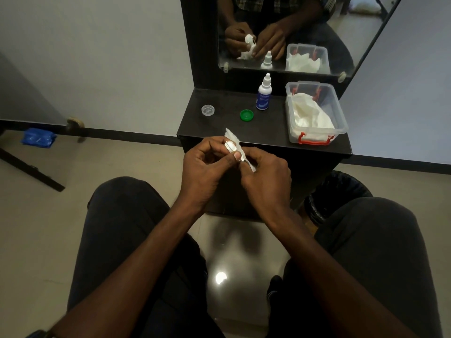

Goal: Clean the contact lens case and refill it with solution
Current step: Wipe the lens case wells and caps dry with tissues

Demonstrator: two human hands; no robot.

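1. the left hand [205,164] has its fingers curled, the thumb pressed along the side of a small white contact lens case [230,147] pinched between thumb and fingertips.
2. the right hand [266,176] is curled too, its fingers closed on a white tissue [233,137] that wraps around the case; one corner of the tissue sticks up just beyond the left fingertips, another bit shows between the two hands.
3. both hands meet in front of the near edge of a black vanity shelf [219,128], above the person's knees.
4. how much of the case is covered by the tissue is hard to tell, since the fingers hide most of it.
5. beyond the fingertips, on the shelf, a green cap [246,115] lies flat; farther left of the fingers lies a clear cap [208,110].
6. a white solution bottle [264,93] with a blue label stands upright past the green cap, near the mirror [292,25].
7. to the right of the right hand's fingers, farther back, a clear plastic box [341,113] with a red latch holds more white tissues.
8. a black-lined bin [341,191] sits on the floor just right of the right hand.
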